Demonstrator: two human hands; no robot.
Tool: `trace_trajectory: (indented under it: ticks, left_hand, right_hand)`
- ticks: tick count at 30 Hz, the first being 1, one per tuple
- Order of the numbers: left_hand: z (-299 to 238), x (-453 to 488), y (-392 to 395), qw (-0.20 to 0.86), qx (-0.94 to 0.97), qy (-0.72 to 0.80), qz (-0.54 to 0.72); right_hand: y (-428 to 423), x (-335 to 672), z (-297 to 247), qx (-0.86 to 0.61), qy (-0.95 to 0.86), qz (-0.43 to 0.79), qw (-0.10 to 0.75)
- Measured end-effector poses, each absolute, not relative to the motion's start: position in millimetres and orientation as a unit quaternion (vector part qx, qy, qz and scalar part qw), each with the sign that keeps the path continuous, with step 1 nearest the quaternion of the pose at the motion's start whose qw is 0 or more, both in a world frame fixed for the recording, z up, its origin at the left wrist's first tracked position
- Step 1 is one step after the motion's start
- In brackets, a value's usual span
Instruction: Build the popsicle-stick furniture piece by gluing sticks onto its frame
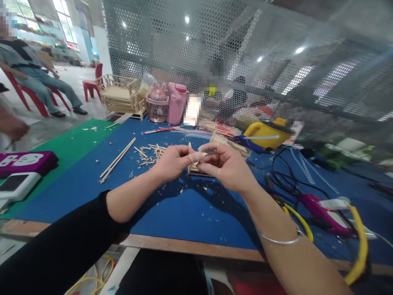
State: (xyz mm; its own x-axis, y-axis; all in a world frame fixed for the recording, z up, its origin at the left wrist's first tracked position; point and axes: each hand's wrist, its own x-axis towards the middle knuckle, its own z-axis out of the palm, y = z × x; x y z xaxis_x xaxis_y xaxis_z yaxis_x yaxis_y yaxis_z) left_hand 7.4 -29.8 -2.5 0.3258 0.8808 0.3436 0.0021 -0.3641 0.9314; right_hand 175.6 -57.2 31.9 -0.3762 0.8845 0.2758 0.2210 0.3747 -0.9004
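My left hand (173,162) and my right hand (222,164) meet above the blue mat (184,209), fingers pinched together on a small wooden stick piece (196,160). Just beyond the fingers, a small frame of wooden sticks (233,145) rests on the mat. Short stick offcuts (150,153) and chips lie scattered to the left of my hands. Two long thin sticks (118,159) lie further left.
A wooden model bench (121,96), pink bottles (167,104) and a yellow tool (265,133) stand at the back. A pink glue gun (325,209) with black cables lies right. A purple box (26,162) and white device (16,184) sit left. A person sits far left.
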Motion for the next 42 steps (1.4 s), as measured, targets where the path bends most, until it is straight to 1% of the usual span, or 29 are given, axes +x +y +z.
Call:
trace_trajectory:
  ticks: [4,9,11,16,20,25,27,29,32,35,39,42]
  left_hand:
    - [-2,7,-31,0.453,0.689,0.319,0.467]
    - [0,9,-34,0.501,0.678,0.306,0.442]
    - [0,11,-35,0.508,0.67,0.312,0.442]
    - [-3,13,-37,0.487,0.669,0.331,0.454]
    - [-4,11,-37,0.495,0.676,0.31,0.451]
    - [-4,9,-38,0.53,0.688,0.263,0.421]
    - [-4,10,-38,0.521,0.699,0.262,0.414]
    - [-4,10,-36,0.49,0.71,0.291,0.415]
    - [-7,7,-26,0.43,0.67,0.383,0.469]
    - [-13,0,-11,0.392,0.594,0.455,0.535]
    - [-19,-4,-3,0.369,0.608,0.493,0.501]
    - [-20,0,-7,0.38,0.646,0.469,0.468]
  right_hand:
    - [-58,180,31,-0.37,-0.713,0.455,0.385]
    - [-55,184,26,-0.383,-0.713,0.439,0.39]
    - [-56,182,22,-0.379,-0.721,0.409,0.412]
    - [-57,177,15,-0.394,-0.736,0.279,0.475]
    - [-54,178,18,-0.413,-0.723,0.258,0.489]
    - [-52,183,23,-0.409,-0.739,0.286,0.454]
    - [-51,185,22,-0.408,-0.736,0.304,0.447]
    - [-49,187,20,-0.421,-0.732,0.291,0.45]
    - [-45,190,18,-0.452,-0.748,0.196,0.444]
    - [-40,195,17,-0.445,-0.8,0.083,0.394]
    - [-37,198,14,-0.415,-0.846,0.022,0.333]
    - [-36,199,13,-0.401,-0.862,-0.008,0.309]
